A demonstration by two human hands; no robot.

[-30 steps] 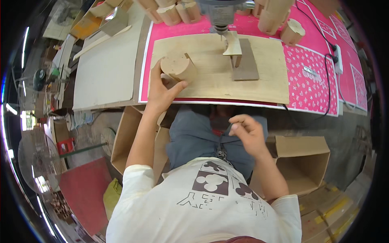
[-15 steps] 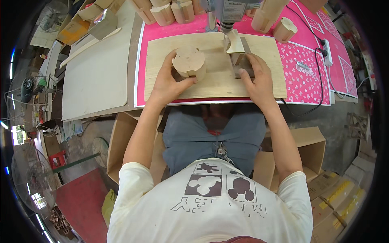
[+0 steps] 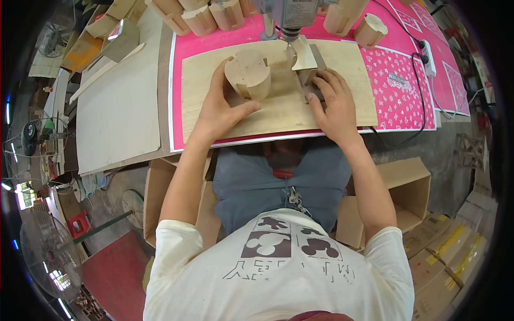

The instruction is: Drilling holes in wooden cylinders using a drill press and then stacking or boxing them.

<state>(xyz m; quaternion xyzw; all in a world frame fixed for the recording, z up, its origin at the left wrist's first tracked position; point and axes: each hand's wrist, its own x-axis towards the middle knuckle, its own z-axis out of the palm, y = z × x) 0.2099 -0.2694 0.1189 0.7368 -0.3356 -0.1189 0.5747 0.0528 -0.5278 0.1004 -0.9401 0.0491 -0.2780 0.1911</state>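
My left hand [image 3: 217, 115] is curled round the left and near sides of a pale round wooden block [image 3: 248, 70], thumb low at its near side. The block has notches cut in its side and small marks on top; it stands on a flat plywood board [image 3: 278, 120]. My right hand [image 3: 337, 107] rests at the near end of a wooden jig [image 3: 315, 96], fingers bent over its right side and thumb at its near left. The jig has a dark base strip and a light upright piece. Directly beyond it is the head of a bench drill [image 3: 292, 32].
More notched wooden blocks [image 3: 227, 15] stand at the back left, others [image 3: 370, 31] at the back right. A power strip [image 3: 428, 58] and black cable lie on the pink table cover [image 3: 404, 99]. A grey sheet [image 3: 120, 112] covers the table's left. Cardboard boxes [image 3: 404, 192] flank my legs.
The round block has turned a little, its near notch shifting left. My left thumb has dropped lower along it. My right fingers have drawn in closer over the jig. The view has shifted slightly.
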